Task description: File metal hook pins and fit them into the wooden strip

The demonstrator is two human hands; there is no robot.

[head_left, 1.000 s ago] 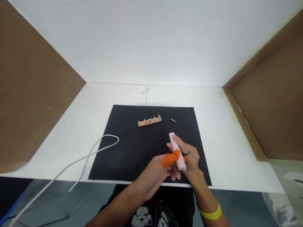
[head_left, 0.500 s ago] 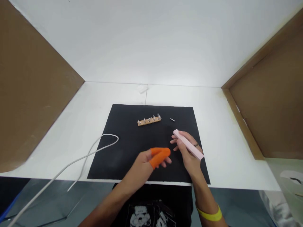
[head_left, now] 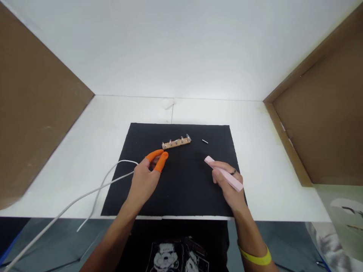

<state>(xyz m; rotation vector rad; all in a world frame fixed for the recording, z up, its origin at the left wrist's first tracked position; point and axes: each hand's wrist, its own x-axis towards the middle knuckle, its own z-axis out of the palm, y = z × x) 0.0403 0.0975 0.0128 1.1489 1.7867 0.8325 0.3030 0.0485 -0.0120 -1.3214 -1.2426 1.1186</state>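
A narrow tan strip (head_left: 176,142) lies on the black mat (head_left: 181,196), with several small clear pieces standing up along it. My left hand (head_left: 147,172) is at the strip's left end, orange finger covers on its thumb and index finger. Those two fingers are slightly apart with nothing visible between them; whether the index tip touches the strip I cannot tell. Between the thumb and fingers of my right hand (head_left: 231,185) is a pale pink bar (head_left: 225,174), slanting up to the left above the mat's right side.
A short thin white stick (head_left: 204,141) lies right of the strip. One white cable (head_left: 85,194) loops over the table's left side onto the mat. Brown panels (head_left: 36,102) flank the white table (head_left: 272,170), and a white wall stands behind. A clear scrap (head_left: 168,104) lies at the back.
My left hand has moved left and forward to the strip's left end, its covered fingers parting. The right hand's fingers have curled in around the pink bar, nearly in place.
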